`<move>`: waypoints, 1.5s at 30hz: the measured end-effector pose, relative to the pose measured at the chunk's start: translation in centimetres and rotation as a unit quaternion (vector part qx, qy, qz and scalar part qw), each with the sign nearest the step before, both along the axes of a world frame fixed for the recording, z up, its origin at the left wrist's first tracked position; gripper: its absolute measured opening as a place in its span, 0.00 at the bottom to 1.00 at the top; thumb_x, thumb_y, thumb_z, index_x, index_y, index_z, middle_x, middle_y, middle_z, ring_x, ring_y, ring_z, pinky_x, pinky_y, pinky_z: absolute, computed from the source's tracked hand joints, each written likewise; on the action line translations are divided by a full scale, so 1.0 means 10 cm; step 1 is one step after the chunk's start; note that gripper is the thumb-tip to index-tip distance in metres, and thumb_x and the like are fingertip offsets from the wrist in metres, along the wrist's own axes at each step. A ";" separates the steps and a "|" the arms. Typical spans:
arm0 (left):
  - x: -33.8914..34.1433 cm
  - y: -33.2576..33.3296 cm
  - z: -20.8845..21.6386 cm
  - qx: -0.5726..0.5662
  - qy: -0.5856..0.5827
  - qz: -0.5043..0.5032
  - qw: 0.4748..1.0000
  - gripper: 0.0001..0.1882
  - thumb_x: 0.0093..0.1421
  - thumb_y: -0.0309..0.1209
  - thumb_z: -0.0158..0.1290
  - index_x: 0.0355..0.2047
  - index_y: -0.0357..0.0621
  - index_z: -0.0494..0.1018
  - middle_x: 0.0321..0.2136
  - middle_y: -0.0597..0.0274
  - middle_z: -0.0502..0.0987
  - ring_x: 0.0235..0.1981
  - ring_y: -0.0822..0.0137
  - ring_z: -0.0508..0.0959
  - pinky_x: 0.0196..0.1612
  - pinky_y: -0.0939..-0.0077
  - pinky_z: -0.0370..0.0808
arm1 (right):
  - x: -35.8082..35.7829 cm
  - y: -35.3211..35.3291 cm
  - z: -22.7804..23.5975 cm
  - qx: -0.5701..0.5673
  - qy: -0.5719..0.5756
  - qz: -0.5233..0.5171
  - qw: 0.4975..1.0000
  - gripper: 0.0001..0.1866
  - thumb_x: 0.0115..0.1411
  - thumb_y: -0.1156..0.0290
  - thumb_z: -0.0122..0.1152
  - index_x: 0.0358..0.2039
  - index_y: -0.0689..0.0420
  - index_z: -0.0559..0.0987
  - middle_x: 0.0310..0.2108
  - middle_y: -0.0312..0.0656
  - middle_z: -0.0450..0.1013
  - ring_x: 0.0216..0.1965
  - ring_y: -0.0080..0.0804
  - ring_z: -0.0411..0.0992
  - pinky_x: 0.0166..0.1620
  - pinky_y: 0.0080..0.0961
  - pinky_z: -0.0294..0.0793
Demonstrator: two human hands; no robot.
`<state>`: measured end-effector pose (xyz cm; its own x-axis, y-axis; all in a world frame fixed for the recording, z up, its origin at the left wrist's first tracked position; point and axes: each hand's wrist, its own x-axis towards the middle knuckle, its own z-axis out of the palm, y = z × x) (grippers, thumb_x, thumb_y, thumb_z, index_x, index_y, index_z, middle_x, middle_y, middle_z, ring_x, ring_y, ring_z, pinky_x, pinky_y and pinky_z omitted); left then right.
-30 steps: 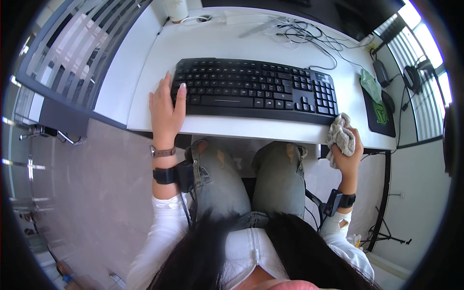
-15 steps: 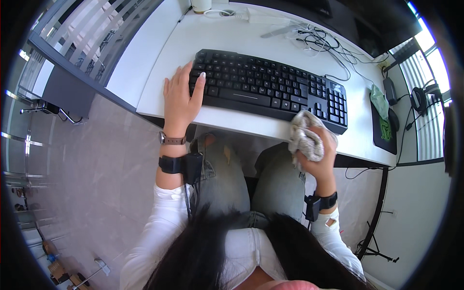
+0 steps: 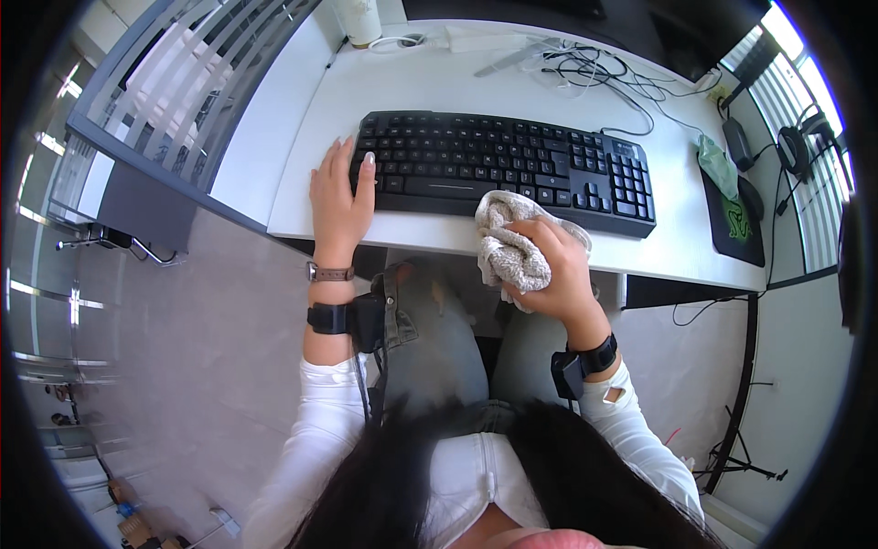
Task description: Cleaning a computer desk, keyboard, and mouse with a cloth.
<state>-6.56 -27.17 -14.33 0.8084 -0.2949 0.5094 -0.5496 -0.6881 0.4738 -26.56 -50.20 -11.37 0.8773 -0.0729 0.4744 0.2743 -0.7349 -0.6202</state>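
The white tabletop point(image 3: 421, 78) spreads ahead of both hands. On it, the keyboard point(image 3: 457, 169) lies between them: its left end meets the left hand point(image 3: 340, 203), which is spread with nothing grasped, thumb over the end keys. The right hand point(image 3: 562, 274) grips the cloth point(image 3: 512, 261), which bulges out ahead and left of its fingers, against the keyboard's front edge. The tabletop is smooth; the keyboard is oblong black plastic with rows of small keys; the cloth is knobbly, beige-grey, bunched in thick folds. A second ago the right hand and cloth were at the keyboard's right front corner; now they are farther left, while the left hand stays at its end.
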 end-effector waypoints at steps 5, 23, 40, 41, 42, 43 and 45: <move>0.04 0.00 -0.03 0.003 -0.033 -0.022 0.999 0.25 0.67 0.46 0.44 0.57 0.42 0.66 0.57 0.46 0.68 0.61 0.49 0.64 0.64 0.49 0.54 | -0.18 -0.22 0.07 0.000 0.012 -0.029 0.999 0.27 0.32 0.71 0.68 0.39 0.56 0.78 0.37 0.45 0.76 0.39 0.47 0.75 0.45 0.35 0.73; 0.07 -0.01 0.02 -0.007 -0.001 -0.040 0.999 0.24 0.69 0.41 0.42 0.57 0.36 0.66 0.55 0.44 0.70 0.56 0.48 0.68 0.59 0.61 0.63 | -0.91 -1.52 -0.38 -0.055 -0.176 -0.529 0.828 0.24 0.50 0.68 0.67 0.47 0.61 0.75 0.43 0.51 0.76 0.46 0.46 0.75 0.50 0.34 0.71; 0.02 -0.03 0.06 -0.046 0.027 -0.056 0.997 0.31 0.68 0.41 0.42 0.67 0.39 0.51 0.60 0.37 0.64 0.60 0.45 0.65 0.62 0.61 0.59 | -0.91 -1.51 -0.60 0.002 -0.290 -0.497 0.818 0.22 0.51 0.71 0.68 0.46 0.63 0.74 0.45 0.48 0.73 0.47 0.39 0.72 0.53 0.32 0.68; 0.03 -0.04 0.05 -0.046 0.028 -0.055 0.997 0.31 0.68 0.41 0.42 0.67 0.39 0.51 0.60 0.37 0.64 0.60 0.45 0.65 0.62 0.61 0.59 | -0.93 -1.52 -0.63 0.002 -0.289 -0.496 0.819 0.22 0.51 0.71 0.68 0.46 0.63 0.74 0.45 0.48 0.73 0.47 0.39 0.72 0.53 0.32 0.68; 0.03 -0.03 0.06 -0.035 0.029 -0.051 0.998 0.31 0.68 0.41 0.42 0.66 0.39 0.52 0.60 0.38 0.63 0.60 0.45 0.65 0.62 0.61 0.59 | -0.93 -1.53 -0.65 -0.007 -0.296 -0.491 0.820 0.22 0.52 0.71 0.68 0.46 0.63 0.74 0.45 0.47 0.72 0.47 0.39 0.71 0.53 0.32 0.68; 0.03 -0.02 0.06 -0.023 0.030 -0.048 0.998 0.31 0.68 0.41 0.42 0.66 0.39 0.52 0.60 0.39 0.63 0.60 0.45 0.65 0.62 0.61 0.59 | -0.93 -1.54 -0.66 -0.017 -0.303 -0.486 0.820 0.21 0.52 0.72 0.68 0.45 0.64 0.74 0.45 0.47 0.72 0.47 0.38 0.71 0.53 0.31 0.67; 0.04 -0.01 0.05 -0.019 0.022 -0.047 0.998 0.31 0.68 0.41 0.42 0.66 0.39 0.53 0.61 0.40 0.63 0.60 0.45 0.65 0.62 0.61 0.59 | -0.94 -1.56 -0.66 -0.029 -0.296 -0.490 0.820 0.21 0.52 0.72 0.68 0.45 0.64 0.74 0.44 0.47 0.72 0.46 0.38 0.71 0.53 0.31 0.67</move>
<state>-6.14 -27.32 -13.86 0.7997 -0.3513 0.4868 -0.5890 -0.6158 0.5233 -36.00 -65.79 -18.01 0.0271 -0.5675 0.8229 -0.2248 -0.8056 -0.5481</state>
